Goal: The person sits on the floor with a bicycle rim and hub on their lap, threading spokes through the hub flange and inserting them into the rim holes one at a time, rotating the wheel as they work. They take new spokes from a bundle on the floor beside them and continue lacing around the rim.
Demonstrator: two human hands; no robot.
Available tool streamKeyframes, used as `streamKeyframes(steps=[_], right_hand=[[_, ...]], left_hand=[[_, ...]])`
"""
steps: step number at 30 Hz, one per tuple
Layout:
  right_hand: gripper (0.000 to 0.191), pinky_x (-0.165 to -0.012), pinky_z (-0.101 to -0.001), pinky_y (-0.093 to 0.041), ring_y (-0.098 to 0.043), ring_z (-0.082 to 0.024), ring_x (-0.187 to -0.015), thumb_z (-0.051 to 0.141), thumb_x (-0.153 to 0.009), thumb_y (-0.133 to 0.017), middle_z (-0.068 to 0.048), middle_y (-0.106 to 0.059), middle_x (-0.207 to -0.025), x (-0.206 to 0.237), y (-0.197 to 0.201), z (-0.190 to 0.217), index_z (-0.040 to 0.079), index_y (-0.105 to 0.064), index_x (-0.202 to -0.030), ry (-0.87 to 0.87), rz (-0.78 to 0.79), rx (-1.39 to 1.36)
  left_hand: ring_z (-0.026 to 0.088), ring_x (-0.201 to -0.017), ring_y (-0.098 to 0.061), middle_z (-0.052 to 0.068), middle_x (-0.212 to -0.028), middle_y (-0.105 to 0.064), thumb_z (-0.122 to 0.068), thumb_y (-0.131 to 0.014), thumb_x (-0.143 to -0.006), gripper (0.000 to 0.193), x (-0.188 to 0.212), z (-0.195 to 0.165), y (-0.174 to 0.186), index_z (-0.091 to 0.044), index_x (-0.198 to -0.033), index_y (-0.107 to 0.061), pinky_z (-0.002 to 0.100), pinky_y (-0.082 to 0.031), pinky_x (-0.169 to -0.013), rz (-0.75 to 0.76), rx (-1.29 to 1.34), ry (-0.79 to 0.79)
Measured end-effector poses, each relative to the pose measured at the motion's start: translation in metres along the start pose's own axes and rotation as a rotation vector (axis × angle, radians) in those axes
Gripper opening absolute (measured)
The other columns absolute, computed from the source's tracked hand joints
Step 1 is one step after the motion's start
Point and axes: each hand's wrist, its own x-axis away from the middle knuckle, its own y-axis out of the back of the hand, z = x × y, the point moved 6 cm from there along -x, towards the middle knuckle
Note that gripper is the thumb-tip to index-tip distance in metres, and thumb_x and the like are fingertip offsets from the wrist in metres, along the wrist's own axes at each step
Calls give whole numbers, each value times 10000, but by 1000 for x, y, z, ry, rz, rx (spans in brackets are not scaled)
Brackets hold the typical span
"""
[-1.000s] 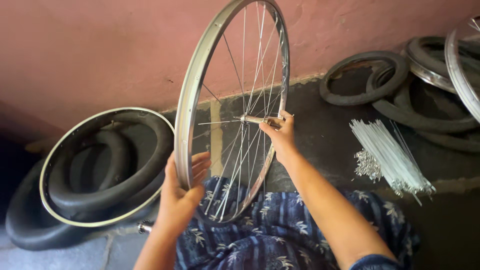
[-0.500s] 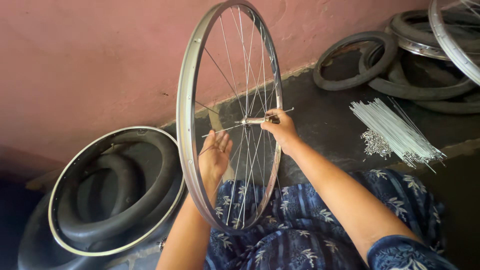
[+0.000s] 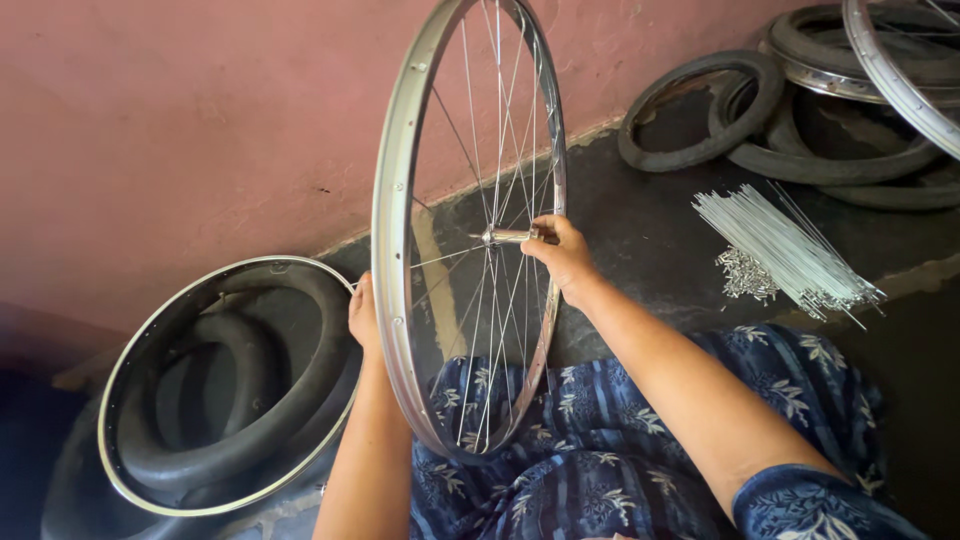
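A plain pink wall (image 3: pixel 180 130) fills the upper left of the frame, and a dark floor (image 3: pixel 640 220) runs from the centre to the right edge; no packages, labels or signs show anywhere. In the middle stands the bicycle wheel (image 3: pixel 392 250), a silver spoked rim held upright and nearly edge-on, reaching from the top edge down to the person's lap, which is covered by blue flower-patterned cloth (image 3: pixel 600 420). At lower left lies a second rim (image 3: pixel 135 375) on its side with black rubber tyres and tubes (image 3: pixel 280 370) coiled inside it. In the upper right corner a heap of black tyres (image 3: pixel 700 110) lies on the floor, with part of another silver rim (image 3: pixel 900 90) cutting across the corner. Below that heap, at right centre, a bundle of loose silver spokes (image 3: pixel 780 245) lies fanned on the floor, with a small pile of tiny metal spoke nipples (image 3: pixel 742 272) just beside its left end. The right hand (image 3: pixel 562 252), at centre, is closed around the end of the wheel's hub axle (image 3: pixel 505 237), fingers curled over it. The left hand (image 3: pixel 362 312) sits behind the rim's left side, mostly hidden by it, resting against the rim; how far its fingers are closed cannot be told.
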Motion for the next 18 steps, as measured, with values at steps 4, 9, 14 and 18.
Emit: streamKeyframes(steps=[4,9,14,18], right_hand=[[477,-873,-293,-513,-640,-152,-972,152,-768,-791,-46,-674,-1034,-2,6,7,25,-648,-1205,31,-2,115],[445,-858,-285,-519,-633,-136,-951,137,-776,-790,-37,-670,-1014,-8,-1,1,35,-648,-1186,69,21,112],[426,-846,-288,-519,-628,-131,-942,126,-775,-777,-31,-660,-1005,-25,1,-6,38,-640,-1169,40,21,77],[431,-873,-293,-510,-623,-137,-962,126,-777,-778,-33,-652,-1019,-26,-2,-4,41,-639,-1176,58,8,87]], left_hand=[[241,-707,-702,155,-852,-676,-68,-570,-1031,158,13,-20,-28,61,-981,-647,387,-657,-722,-165,9,-182],[191,-739,-697,120,-877,-744,-55,-763,-950,133,51,-81,-94,44,-980,-679,318,-606,-694,-185,-526,-754],[236,-733,-703,71,-851,-711,-223,-871,-904,270,101,-101,-178,-48,-1008,-694,331,-560,-673,-95,-1326,-1142],[309,-624,-638,72,-714,-621,-496,-941,-722,562,97,-110,-207,-73,-827,-586,387,-500,-552,-203,-1590,-1220]])
